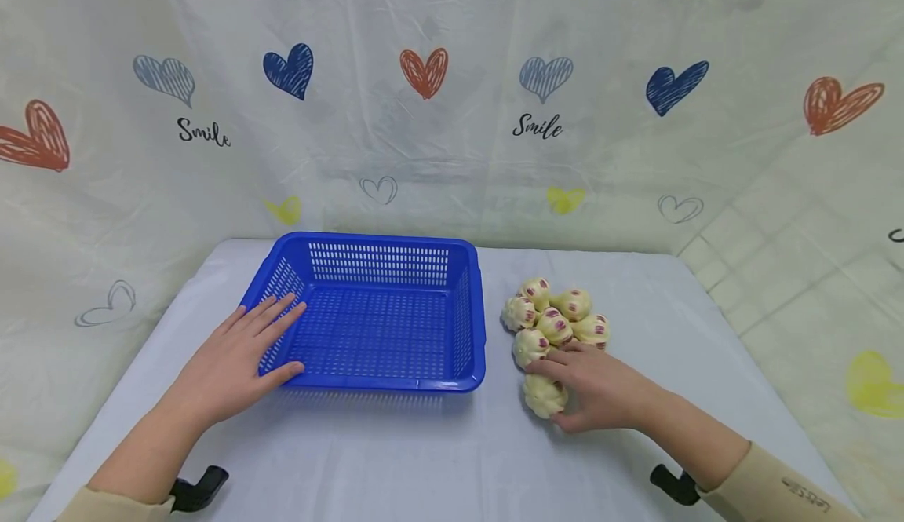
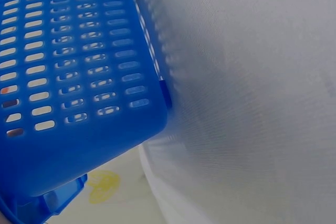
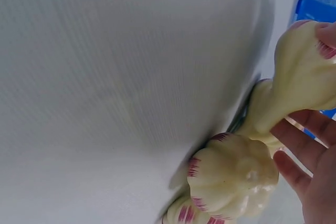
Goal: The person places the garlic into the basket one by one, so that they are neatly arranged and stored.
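Observation:
A blue plastic basket (image 1: pixel 377 382) with slotted walls stands on the table, holding nothing. Over its left rim lies my left hand (image 1: pixel 243 357), fingers spread and straight; the left wrist view shows the basket's slotted wall (image 2: pixel 79 77) but hardly any of the hand. To the basket's right, my right hand (image 1: pixel 603 388) holds the nearest garlic bulb (image 1: pixel 544 396) between thumb and fingers. In the right wrist view, that pale bulb (image 3: pixel 304 72) has purple streaks and its neck points toward the other bulbs. Several more garlic bulbs (image 1: pixel 554 326) cluster just beyond the hand.
White cloth covers the table (image 1: pixel 438 459). Behind it hangs a pale backdrop (image 1: pixel 466 153) printed with hearts and the word Smile. A black fitting (image 1: pixel 200 489) sits by the left wrist, and another black fitting (image 1: pixel 674 485) by the right.

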Action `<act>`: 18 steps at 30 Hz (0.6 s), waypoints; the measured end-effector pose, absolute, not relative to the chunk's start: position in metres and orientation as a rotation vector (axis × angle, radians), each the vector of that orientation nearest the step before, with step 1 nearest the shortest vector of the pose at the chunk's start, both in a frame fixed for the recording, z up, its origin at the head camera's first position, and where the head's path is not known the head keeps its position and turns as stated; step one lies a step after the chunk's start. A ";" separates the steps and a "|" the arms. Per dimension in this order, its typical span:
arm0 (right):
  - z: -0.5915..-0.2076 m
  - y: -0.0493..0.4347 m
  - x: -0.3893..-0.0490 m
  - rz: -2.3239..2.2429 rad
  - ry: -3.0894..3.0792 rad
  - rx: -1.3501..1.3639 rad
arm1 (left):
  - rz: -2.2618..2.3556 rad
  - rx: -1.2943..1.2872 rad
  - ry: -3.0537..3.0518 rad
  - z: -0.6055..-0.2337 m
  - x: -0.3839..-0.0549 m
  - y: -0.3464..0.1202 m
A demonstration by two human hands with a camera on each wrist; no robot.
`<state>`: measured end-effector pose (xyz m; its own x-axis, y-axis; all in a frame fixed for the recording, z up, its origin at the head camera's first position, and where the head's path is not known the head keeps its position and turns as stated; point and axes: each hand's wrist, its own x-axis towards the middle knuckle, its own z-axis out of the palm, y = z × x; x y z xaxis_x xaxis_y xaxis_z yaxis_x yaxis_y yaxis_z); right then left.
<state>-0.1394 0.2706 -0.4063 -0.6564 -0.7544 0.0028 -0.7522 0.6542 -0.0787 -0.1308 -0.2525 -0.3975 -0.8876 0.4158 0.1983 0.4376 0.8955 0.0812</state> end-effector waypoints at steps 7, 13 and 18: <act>-0.405 0.269 -0.139 -0.071 2.837 -1.299 | -0.190 -0.650 -2.887 -0.398 -0.131 -0.253; -0.405 0.268 -0.138 -0.018 2.846 -1.315 | -0.196 -0.650 -2.878 -0.398 -0.130 -0.252; -0.405 0.268 -0.138 0.031 2.846 -1.279 | -0.186 -0.647 -2.894 -0.397 -0.130 -0.252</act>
<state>-0.1377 0.2680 -0.4050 -0.6637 -0.7475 -0.0274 -0.7479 0.6637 0.0097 -0.1299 -0.2520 -0.3974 -0.8915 0.4104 0.1919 0.4316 0.8981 0.0843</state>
